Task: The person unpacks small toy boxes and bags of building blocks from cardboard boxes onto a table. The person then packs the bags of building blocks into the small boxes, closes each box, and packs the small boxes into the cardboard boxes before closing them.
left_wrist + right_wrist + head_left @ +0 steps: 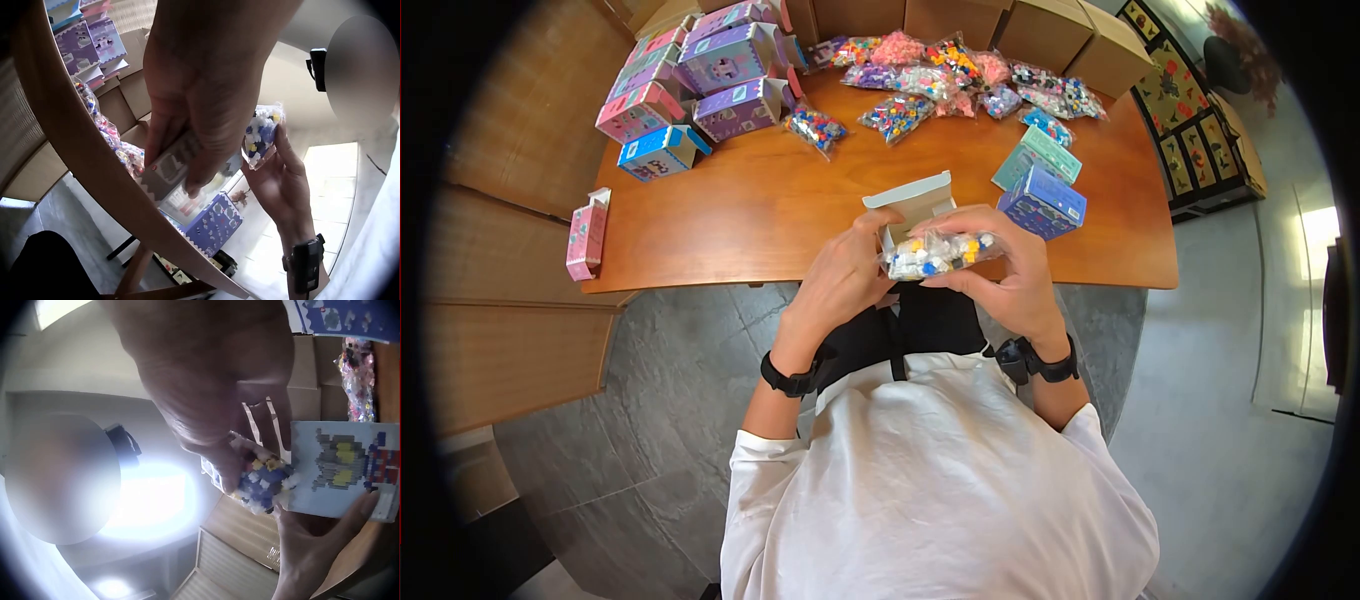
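My left hand (838,278) holds a small cardboard box, its white flap (920,193) standing up toward the table. In the right wrist view the box (325,481) shows a pale blue side with a pixel-like block figure, and the left thumb lies along it. My right hand (1018,270) grips a clear plastic bag (940,256) of small white, blue and yellow building bricks, thumb below and fingers above. The bag lies right at the open end of the box, overlapping it in the head view. Both hands are over the table's front edge.
On the wooden table (740,225), a green box (1038,158) and a dark blue box (1045,202) stand at the right. Purple and pink boxes (730,60) are stacked back left, a pink box (586,238) near the left edge. Several brick bags (895,117) lie along the back.
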Tool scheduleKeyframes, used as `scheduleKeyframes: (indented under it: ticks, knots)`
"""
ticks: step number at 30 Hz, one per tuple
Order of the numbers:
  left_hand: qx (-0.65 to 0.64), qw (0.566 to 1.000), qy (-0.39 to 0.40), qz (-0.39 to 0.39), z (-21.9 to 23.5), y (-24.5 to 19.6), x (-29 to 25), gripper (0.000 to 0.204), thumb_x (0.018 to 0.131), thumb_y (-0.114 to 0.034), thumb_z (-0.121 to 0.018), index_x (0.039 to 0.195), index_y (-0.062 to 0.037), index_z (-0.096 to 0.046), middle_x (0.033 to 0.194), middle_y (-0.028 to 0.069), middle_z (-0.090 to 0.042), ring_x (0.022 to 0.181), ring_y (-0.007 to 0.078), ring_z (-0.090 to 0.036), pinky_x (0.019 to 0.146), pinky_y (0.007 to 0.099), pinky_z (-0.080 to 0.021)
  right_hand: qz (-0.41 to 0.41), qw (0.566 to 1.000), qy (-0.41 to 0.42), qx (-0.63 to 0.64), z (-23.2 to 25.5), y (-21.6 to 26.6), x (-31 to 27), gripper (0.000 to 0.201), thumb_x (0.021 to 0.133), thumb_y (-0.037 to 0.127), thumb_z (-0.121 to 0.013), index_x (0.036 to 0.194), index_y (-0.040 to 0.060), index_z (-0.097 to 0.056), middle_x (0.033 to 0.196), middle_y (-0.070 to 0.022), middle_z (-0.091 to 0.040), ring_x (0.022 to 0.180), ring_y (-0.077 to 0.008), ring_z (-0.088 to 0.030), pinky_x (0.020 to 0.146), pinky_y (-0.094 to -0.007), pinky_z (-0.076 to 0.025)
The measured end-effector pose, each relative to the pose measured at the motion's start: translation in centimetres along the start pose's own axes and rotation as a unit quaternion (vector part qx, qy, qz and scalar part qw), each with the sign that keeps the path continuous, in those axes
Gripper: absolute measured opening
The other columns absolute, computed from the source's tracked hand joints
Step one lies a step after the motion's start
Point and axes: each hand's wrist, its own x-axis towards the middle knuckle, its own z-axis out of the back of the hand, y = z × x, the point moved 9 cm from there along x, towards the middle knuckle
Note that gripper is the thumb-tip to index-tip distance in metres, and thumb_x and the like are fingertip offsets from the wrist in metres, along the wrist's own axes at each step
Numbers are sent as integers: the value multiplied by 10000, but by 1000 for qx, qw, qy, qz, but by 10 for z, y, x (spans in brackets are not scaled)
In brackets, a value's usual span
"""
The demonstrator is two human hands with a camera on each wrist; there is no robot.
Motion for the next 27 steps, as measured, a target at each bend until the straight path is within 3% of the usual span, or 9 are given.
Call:
scheduleKeyframes:
  ticks: [2,6,8,11,13,18,20,22,27]
  knots:
    - [29,999,23,-5,-4,0,-2,764,774,-55,-875,1314,-43,-336,1156,189,-654,918,402,-703,773,435,-574,48,998,-2,-42,0,5,4,508,755,-8,-879,1196,20,-627,1148,-112,-708,1080,-225,-703,944,-369,-555]
    - [-40,998,19,55,4,1,-3,630,780,-81,-862,1280,2,-487,1101,208,-673,968,425,-697,802,453,-569,36,998,12,-47,-4,-7,13,532,744,93,-926,1182,45,-626,1130,-111,-709,1036,-239,-709,897,-368,-548]
    - [-47,998,3,49,7,2,-1,553,778,-91,-846,1258,-1,-586,1067,237,-675,936,441,-685,778,475,-554,176,979,36,-97,-9,11,19,547,750,213,-940,1176,67,-629,1124,-105,-708,989,-267,-711,846,-359,-532]
    - [-28,999,22,27,1,5,-3,530,794,-128,-850,1245,7,-605,1063,237,-682,934,445,-686,789,480,-558,207,968,80,-120,-9,18,30,554,767,283,-928,1175,80,-614,1118,-112,-714,961,-293,-712,816,-353,-515]
    - [-43,994,43,93,-2,15,-4,521,809,-166,-847,1233,17,-606,1061,226,-691,967,448,-683,810,478,-556,208,964,91,-136,-5,20,35,548,777,289,-922,1169,79,-601,1116,-118,-725,958,-297,-720,806,-351,-519]
    - [-63,992,66,92,-1,9,3,474,829,-181,-827,1204,28,-627,1092,222,-699,1006,443,-676,838,480,-552,255,956,88,-113,-5,20,36,537,846,361,-855,1157,37,-560,1049,-127,-755,824,-316,-754,685,-389,-584]
    - [-67,990,86,94,0,5,5,452,833,-166,-816,1198,28,-633,1100,226,-701,1007,442,-675,839,484,-551,215,963,134,-97,-14,14,34,532,830,322,-874,1153,60,-543,1069,-139,-756,863,-318,-750,718,-386,-575]
    - [-41,995,86,-25,4,-18,10,406,833,-133,-793,1176,28,-648,1105,230,-700,1009,440,-673,838,491,-549,176,965,174,-87,-19,10,32,536,814,284,-893,1148,83,-526,1088,-151,-756,902,-321,-746,750,-382,-566]
    - [-54,995,88,4,-5,-4,8,445,827,-101,-780,1210,31,-595,1066,243,-702,988,444,-677,829,499,-546,201,942,239,-125,-25,16,36,538,824,298,-880,1162,84,-522,1077,-169,-756,898,-352,-743,769,-385,-582]
